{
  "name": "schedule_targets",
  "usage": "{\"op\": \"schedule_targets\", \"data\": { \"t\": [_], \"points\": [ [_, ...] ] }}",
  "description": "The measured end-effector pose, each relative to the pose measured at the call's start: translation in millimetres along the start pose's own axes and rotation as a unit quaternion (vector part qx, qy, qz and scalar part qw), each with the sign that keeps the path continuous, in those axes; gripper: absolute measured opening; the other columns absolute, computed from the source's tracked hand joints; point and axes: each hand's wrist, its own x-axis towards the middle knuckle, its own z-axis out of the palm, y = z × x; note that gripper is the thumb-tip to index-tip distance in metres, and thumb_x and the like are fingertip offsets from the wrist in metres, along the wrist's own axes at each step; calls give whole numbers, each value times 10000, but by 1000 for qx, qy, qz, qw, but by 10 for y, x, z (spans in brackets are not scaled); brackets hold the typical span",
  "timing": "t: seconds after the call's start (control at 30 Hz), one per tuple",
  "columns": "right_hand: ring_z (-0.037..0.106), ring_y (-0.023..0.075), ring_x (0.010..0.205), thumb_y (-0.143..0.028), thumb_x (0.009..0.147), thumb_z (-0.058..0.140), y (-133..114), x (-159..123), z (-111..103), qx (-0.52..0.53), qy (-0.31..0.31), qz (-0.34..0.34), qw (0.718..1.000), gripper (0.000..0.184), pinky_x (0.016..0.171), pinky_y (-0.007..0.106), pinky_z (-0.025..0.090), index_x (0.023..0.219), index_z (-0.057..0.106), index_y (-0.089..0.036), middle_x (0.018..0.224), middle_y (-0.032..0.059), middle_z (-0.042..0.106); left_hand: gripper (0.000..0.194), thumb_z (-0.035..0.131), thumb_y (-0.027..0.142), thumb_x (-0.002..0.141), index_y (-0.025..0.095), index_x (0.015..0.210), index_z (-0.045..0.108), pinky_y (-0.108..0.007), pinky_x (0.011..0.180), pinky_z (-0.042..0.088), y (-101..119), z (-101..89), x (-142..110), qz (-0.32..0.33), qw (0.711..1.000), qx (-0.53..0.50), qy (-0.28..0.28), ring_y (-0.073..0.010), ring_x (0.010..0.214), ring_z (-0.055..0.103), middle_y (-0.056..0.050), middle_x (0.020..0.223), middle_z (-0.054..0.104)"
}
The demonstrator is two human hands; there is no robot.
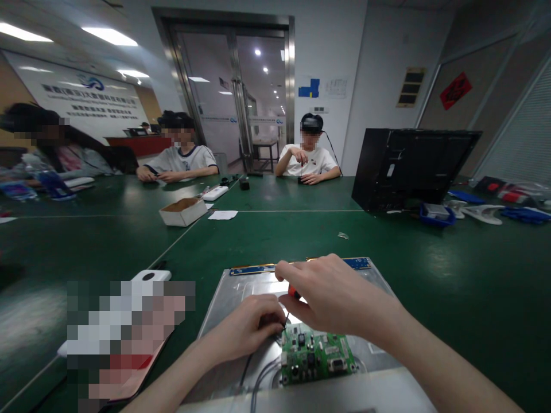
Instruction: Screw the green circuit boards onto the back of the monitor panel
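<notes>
Gripping a red-handled screwdriver [294, 291], the right hand [331, 289] is closed around the handle, with the shaft pointing down towards the far-left corner of a green circuit board [318, 355]. The left hand [249, 321] is narrow, its fingers curled beside the lower shaft; whether they steady the shaft or pinch a small part cannot be told.

Progress, as judged: the circuit board sits on the metal back panel [215, 310], and grey cables [260, 373] run near its left side. Work at the far-left corner appears under way and unfinished, since the tool is at that spot. Whether a fastener is going in or coming out is not shown, and the tip's contact is hidden by the left fingers. Fasteners at the other corners are too small to confirm, so the remaining amount cannot be established.

Position: the circuit board lies below and on the near side of the right hand, and just to the right of the left fingertips. The screwdriver stands slightly tilted between the two hands. A narrow blue circuit strip [252, 269] lies along the panel's far edge, beyond both hands
</notes>
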Motion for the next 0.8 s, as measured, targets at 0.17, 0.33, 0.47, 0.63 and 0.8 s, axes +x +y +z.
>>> {"op": "schedule_targets", "data": {
  "t": [0.17, 0.33, 0.47, 0.63, 0.8],
  "points": [
    [616, 163, 665, -213, 883, 543, -13, -17, -47, 41, -23, -21, 999, 211, 500, 277, 221, 1091, 541, -178, 949, 49, 718, 142, 562, 214, 925, 164, 865, 681, -274, 687, 476, 26, 2, 11, 5, 1000, -8, 1, -188, 753, 635, -38, 822, 709],
    [633, 158, 652, -378, 961, 591, 11, 8, -19, 28, -17, -5, 999, 174, 503, 281, 186, 965, 564, -206, 869, 13, 749, 99, 585, 159, 881, 175, 875, 683, -282, 730, 476, 41, -12, 6, 7, 1000, -3, 1, -195, 805, 639, -38, 891, 725],
    [612, 145, 610, -300, 956, 565, 11, 6, 4, 14, -11, 0, 1000, 99, 491, 282, 172, 973, 565, -202, 844, 12, 746, 96, 585, 162, 888, 166, 886, 681, -273, 690, 472, 12, 3, -5, -2, 1000, 4, 6, -188, 761, 630, -43, 867, 717],
    [591, 143, 594, -246, 881, 577, 4, -13, -12, 22, -8, -9, 1000, 148, 479, 280, 184, 1017, 555, -190, 877, 25, 730, 130, 576, 206, 918, 166, 846, 677, -274, 708, 477, -5, 3, 4, 3, 1000, 4, -1, -189, 777, 633, -42, 849, 713],
    [630, 154, 638, -350, 954, 581, 10, 7, 1, 21, -8, 0, 1000, 148, 507, 277, 193, 980, 571, -205, 856, 18, 758, 110, 573, 163, 895, 170, 900, 683, -266, 697, 476, 13, -2, -5, 7, 1000, 2, 1, -178, 772, 635, -38, 883, 714]
  ]
}}
